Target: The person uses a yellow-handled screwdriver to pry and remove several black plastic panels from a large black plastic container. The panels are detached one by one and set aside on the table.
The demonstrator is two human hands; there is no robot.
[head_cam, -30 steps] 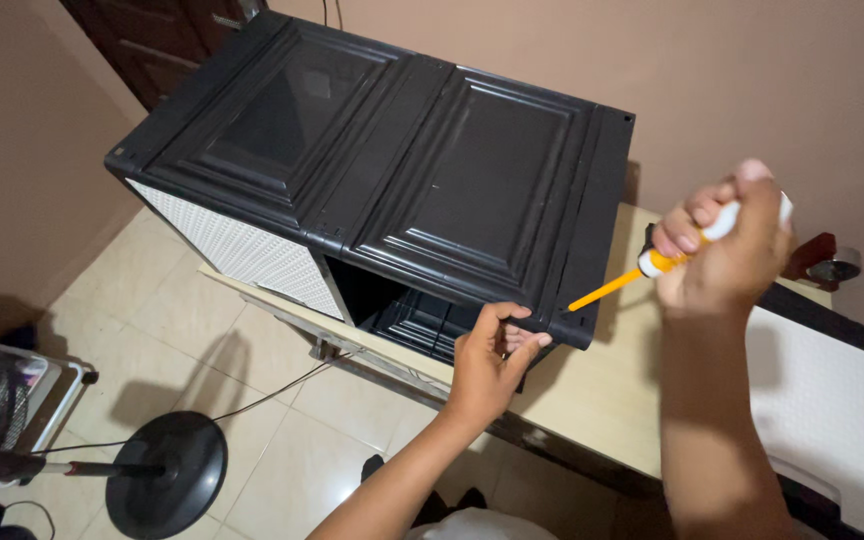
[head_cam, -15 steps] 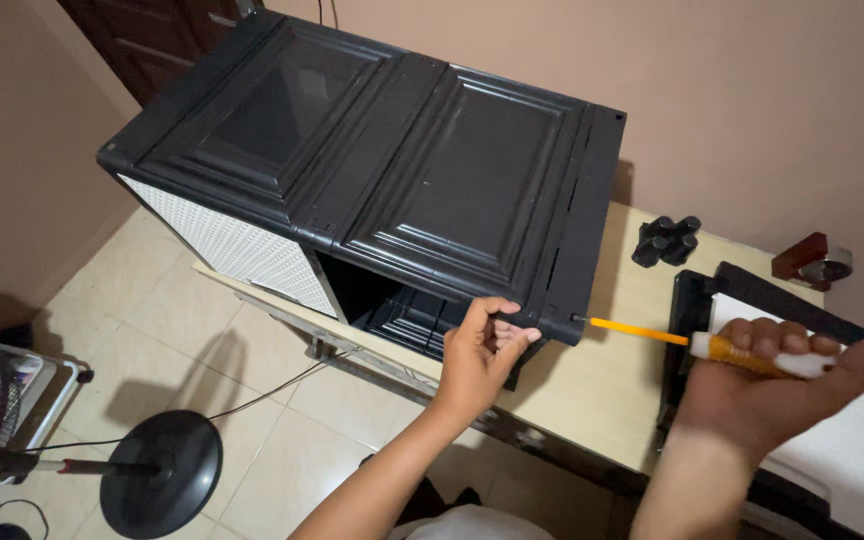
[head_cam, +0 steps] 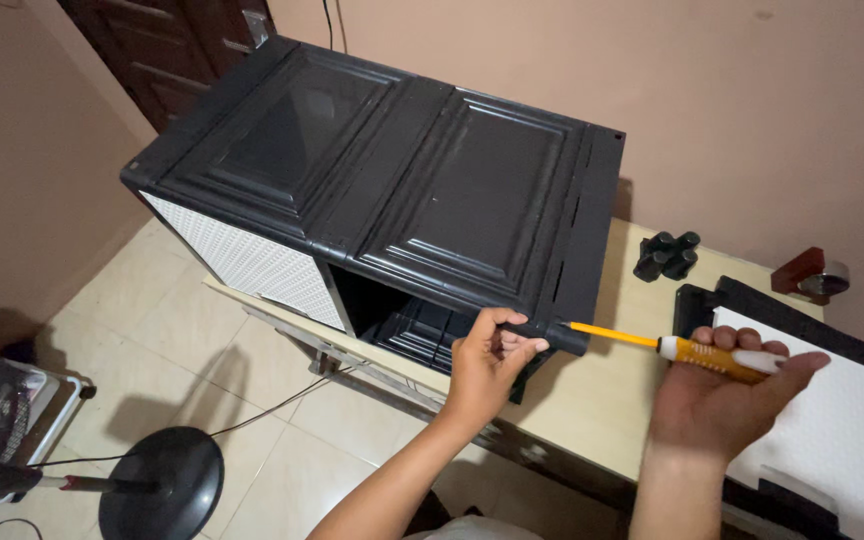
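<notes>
A large black plastic cabinet (head_cam: 392, 190) with white woven-pattern sides lies tipped over on a beige table (head_cam: 592, 410). My left hand (head_cam: 487, 360) pinches the cabinet's near bottom corner. My right hand (head_cam: 727, 385) holds a screwdriver (head_cam: 692, 352) with an orange and white handle, lying level across my fingers. Its thin orange shaft points left, and the tip touches the cabinet corner beside my left fingers.
A black panel with a white woven face (head_cam: 822, 420) lies flat at the table's right end. A cluster of small black round parts (head_cam: 667, 255) and a dark red block (head_cam: 807, 272) sit near the wall. On the tiled floor at left stands a fan base (head_cam: 157, 485).
My right hand has dropped from a raised position to level with the corner. The screwdriver has turned horizontal and its tip has come against the cabinet corner. My left hand stays on the corner.
</notes>
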